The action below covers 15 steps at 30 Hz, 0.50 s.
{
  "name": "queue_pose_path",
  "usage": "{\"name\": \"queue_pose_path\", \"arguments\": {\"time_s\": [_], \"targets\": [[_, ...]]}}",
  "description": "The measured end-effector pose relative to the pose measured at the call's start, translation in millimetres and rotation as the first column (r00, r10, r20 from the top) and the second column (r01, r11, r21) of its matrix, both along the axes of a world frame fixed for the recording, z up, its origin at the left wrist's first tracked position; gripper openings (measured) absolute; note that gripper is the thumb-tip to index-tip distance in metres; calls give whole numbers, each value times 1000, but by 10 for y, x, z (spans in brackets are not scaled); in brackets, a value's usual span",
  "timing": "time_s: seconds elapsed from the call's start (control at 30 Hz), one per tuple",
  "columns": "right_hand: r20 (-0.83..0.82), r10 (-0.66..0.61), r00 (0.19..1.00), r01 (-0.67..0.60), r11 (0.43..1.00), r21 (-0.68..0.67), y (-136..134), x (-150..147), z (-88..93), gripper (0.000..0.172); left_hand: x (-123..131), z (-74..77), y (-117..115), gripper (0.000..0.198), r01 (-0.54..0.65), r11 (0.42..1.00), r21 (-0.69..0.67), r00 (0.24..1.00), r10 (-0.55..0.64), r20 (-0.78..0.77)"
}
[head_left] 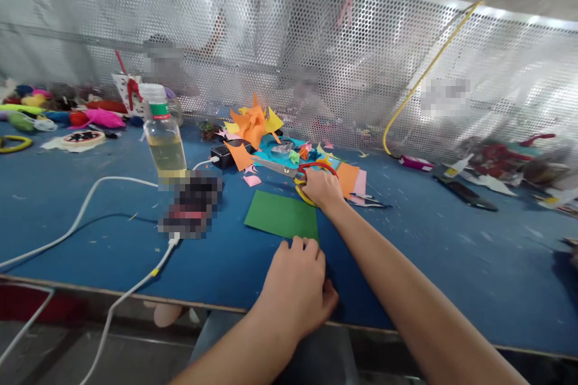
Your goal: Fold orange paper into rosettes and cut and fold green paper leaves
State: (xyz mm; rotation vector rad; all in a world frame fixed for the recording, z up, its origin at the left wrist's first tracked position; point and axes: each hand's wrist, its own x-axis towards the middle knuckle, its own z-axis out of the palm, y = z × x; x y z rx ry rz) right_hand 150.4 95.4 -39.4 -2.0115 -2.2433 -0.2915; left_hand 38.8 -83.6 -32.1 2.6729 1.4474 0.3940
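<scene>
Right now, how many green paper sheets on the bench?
1. The green sheet lies flat on the blue table, left hand at its near edge, right hand on the scissors at its far corner. The scrap pile behind may hide more.

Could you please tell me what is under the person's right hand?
The right hand rests on scissors with red and yellow handles; their blades point left. The hand covers much of the handles.

Two bare forearms come in over the near edge of the worktop [451, 264], uncovered as far back as they show. Each ends in a bare hand, the left hand [298, 289] and the right hand [321, 187]. Just below that edge shows blue-grey cloth [212, 337] (trousers, apparently).
</scene>
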Motion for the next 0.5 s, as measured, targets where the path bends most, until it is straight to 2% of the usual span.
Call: {"name": "queue_pose_path", "arguments": {"time_s": [0.13, 0.23, 0.37, 0.5], "targets": [[-64, -44, 997, 46, 999, 23, 66, 13, -2, 30, -10, 15, 7, 31, 0, 1000, 0, 1000, 0, -18], [-142, -96, 985, 103, 994, 46, 83, 80, 57, 32, -64, 112, 122, 29, 33, 999, -26, 998, -34, -46], [-246, -88, 965, 100, 994, 34, 87, 249, 204, 40, -170, 272, 524, 36, 86, 982, -167, 993, -99, -70], [-311, 10, 950, -15, 1000, -15, -50, 441, 244, 48, -235, 311, 986, 74, -40, 982, -185, 994, 20, -111]]}}
